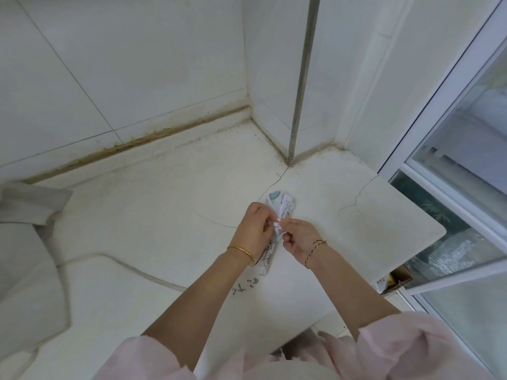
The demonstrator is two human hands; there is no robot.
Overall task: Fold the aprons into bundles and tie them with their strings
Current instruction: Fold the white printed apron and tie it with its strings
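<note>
A person in pale pink sleeves (406,349) stands at a white, cracked countertop (384,215) set in a corner of white wall tiles (109,64). A small rolled apron bundle (282,202), white with a printed pattern and a touch of pale blue, lies on the counter near its middle, partly under both hands. The left hand (253,229), with a gold bangle (241,252) on its wrist, has its fingers curled and pinches a white string (278,228) above the bundle. The right hand (299,239), wearing a braided thread bracelet (315,246), pinches the same string just beside it, fingertips almost touching the left hand's. A glass sliding window (466,149) stands to the right.
</note>
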